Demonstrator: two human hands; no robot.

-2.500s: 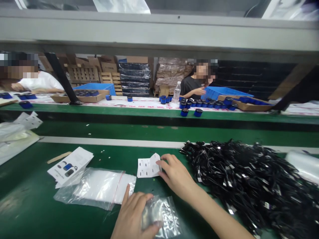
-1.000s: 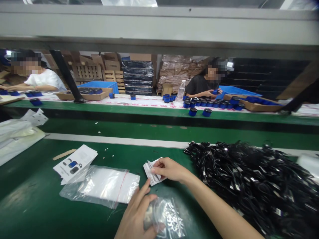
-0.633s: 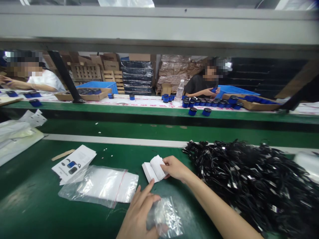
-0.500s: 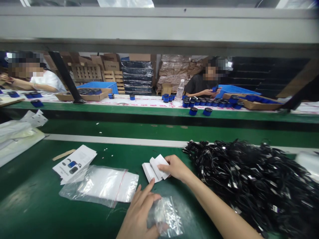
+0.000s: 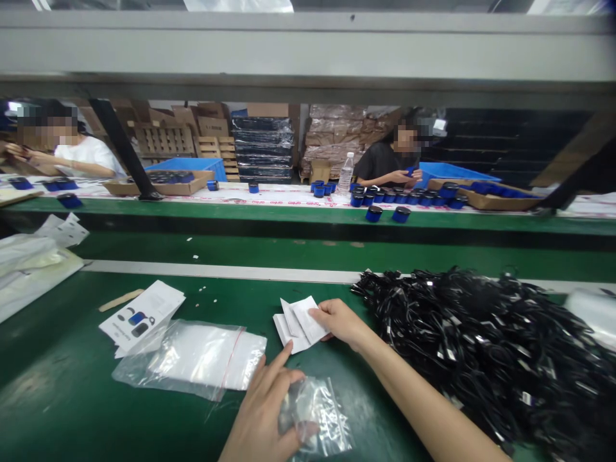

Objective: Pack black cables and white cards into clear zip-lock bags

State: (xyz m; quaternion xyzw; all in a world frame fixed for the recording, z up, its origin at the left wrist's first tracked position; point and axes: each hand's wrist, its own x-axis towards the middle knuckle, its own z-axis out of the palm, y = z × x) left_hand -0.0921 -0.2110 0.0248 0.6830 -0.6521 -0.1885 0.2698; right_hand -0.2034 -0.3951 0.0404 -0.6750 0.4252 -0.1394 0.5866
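My right hand [image 5: 341, 324] is closed on a folded white paper leaflet [image 5: 310, 316], thumb on top, its panels partly fanned at the left. The index fingertip of my left hand [image 5: 269, 404] reaches the leaflet's lower edge. Between that hand's thumb and other fingers is a small clear zip bag [image 5: 327, 417], crumpled low on the green table. To the left lies a larger clear zip bag [image 5: 192, 359] with white paper inside. It overlaps a printed leaflet [image 5: 144, 314] showing pictures of a device.
Black cables [image 5: 462, 346] form a large heap at right. A flat wooden stick [image 5: 120, 299] and a white plastic package [image 5: 33, 269] are at left. Blue-and-black round devices [image 5: 374, 213] and a water bottle [image 5: 346, 173] stand on the far bench, where two people sit.
The leaflet's panels have opened a little, with one flap now standing up at its left. My hands have barely moved; the view has shifted slightly.
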